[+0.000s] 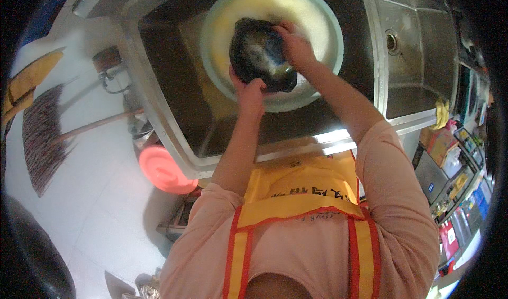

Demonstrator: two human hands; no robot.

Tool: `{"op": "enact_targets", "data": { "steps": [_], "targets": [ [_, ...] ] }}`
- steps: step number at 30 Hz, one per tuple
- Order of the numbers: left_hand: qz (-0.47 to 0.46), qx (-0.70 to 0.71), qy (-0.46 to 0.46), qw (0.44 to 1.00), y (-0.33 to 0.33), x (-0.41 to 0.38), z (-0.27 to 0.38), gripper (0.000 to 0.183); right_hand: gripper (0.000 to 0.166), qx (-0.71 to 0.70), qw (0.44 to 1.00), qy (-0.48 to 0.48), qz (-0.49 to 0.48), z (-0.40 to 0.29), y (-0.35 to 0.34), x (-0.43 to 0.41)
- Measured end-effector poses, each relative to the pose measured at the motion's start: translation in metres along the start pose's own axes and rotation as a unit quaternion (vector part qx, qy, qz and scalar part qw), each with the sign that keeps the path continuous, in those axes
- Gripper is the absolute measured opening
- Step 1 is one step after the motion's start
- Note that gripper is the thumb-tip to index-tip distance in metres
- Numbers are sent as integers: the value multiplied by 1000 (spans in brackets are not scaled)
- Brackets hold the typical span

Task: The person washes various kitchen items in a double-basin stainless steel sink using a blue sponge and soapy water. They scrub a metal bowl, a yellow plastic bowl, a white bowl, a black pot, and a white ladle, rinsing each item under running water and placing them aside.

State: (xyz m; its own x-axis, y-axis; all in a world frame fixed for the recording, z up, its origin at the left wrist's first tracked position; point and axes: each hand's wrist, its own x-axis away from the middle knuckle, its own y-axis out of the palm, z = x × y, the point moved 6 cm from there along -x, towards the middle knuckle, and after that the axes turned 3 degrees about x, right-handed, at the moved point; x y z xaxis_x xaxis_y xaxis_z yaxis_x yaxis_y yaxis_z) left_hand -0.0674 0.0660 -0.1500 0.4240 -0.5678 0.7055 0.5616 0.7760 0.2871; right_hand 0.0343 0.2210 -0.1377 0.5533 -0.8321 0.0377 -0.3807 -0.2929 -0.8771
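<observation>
A dark, glossy dish with a wavy rim [258, 55], wet on its surface, is held over a round pale-green basin [332, 61]. My left hand [248, 86] grips its lower left edge, thumb on top. On its upper right side, my right hand [295, 47] has hold of the rim, with the fingers bent over it. Cloudy, yellowish-white liquid [222, 33], apparently sudsy, fills the basin beneath the dish. The basin stands in a large stainless steel sink [178, 112]. The fingers under the dish are hidden.
To the right is a second sink compartment with a drain [392, 42]. A yellow cloth [441, 114] hangs on its front edge. Left of the sink are a broom [47, 136] and a pink plastic lid or basin [166, 170]. Shelves with mixed goods [452, 180] stand at the right.
</observation>
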Motion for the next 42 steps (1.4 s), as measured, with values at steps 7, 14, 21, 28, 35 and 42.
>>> {"op": "enact_targets", "data": {
  "steps": [7,14,21,28,35,42],
  "targets": [
    [-21,-37,-55,998,12,12,6,91,46,-129,989,24,70,-39,13,-10],
    [-37,-4,-45,998,17,16,11,91,41,-34,980,-170,94,-51,-7,-5],
    [-34,-212,213,953,5,4,15,89,31,54,984,49,-161,7,44,50],
    [4,-84,10,996,9,13,14,85,34,-112,965,-234,-32,-66,3,32],
    [-5,-54,50,997,0,1,2,87,39,-27,979,-48,-198,-10,37,29],
    [-11,-5,-38,999,2,6,3,88,32,-235,952,-108,-161,-55,40,37]
  ]
}}
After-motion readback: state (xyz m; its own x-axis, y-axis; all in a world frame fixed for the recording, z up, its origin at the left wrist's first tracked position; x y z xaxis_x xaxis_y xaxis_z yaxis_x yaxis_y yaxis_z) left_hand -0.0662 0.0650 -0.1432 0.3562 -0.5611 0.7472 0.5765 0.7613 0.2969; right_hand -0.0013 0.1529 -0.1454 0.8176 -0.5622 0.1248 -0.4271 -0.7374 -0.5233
